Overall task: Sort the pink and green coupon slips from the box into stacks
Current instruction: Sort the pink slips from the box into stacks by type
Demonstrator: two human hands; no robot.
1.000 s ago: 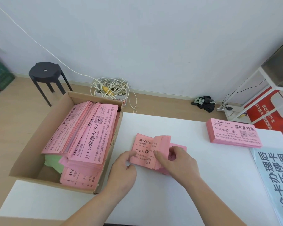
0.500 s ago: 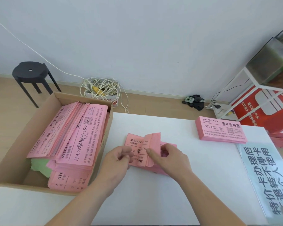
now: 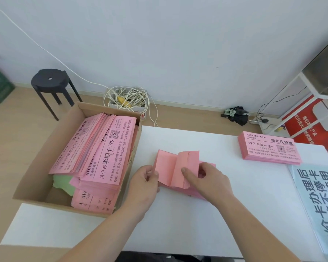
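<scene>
Both forearms reached in from the near edge of the white table. The left hand, fingers curled, pinched the left edge of a bundle of pink paper coupon slips lying mid-table. The right hand gripped a raised fold of that bundle, thumb on its face. The brown cardboard box stood just beside the left hand.

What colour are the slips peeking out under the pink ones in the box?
Pale green. The green slips show best in the head view, the only one.
</scene>
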